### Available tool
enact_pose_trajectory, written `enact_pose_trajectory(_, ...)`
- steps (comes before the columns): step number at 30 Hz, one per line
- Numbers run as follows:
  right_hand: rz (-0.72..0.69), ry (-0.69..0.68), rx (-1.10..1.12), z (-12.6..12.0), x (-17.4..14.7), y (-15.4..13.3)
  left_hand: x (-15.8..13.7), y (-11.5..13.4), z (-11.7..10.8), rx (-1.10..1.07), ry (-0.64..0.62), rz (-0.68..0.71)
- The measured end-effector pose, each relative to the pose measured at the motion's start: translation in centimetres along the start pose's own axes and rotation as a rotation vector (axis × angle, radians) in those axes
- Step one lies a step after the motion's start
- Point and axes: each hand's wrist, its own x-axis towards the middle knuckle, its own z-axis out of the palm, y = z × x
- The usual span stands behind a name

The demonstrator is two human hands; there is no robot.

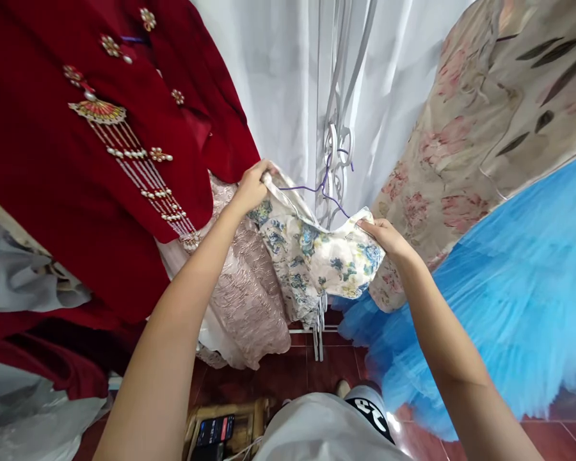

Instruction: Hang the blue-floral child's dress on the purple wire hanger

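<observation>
A cream garment with blue and yellow flowers (312,253) hangs in front of me on a thin purple wire hanger (325,182). My left hand (254,186) is closed on its upper left edge, beside the red garment. On the other side, my right hand (381,234) pinches its upper right edge between thumb and fingers. The neckline dips between both hands, where the hanger shows above the cloth. The hanger's hook meets white hanging rings (333,144) on the rack.
To the left hang a red garment with beaded tassels (125,128) and a pink textured dress (242,288). On the right are a beige floral dress (441,147) and blue tulle (513,275). White curtain (278,70) hangs behind. Below, a phone (215,430) lies on a wooden stool (249,416).
</observation>
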Motion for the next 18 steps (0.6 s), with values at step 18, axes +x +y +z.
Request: enact_pose_trajectory(18,-0.214,0.052,-0.15,-4.6,-0.3,-5.1,-6.7,3.6,0.6,-0.045,0.1,-0.07)
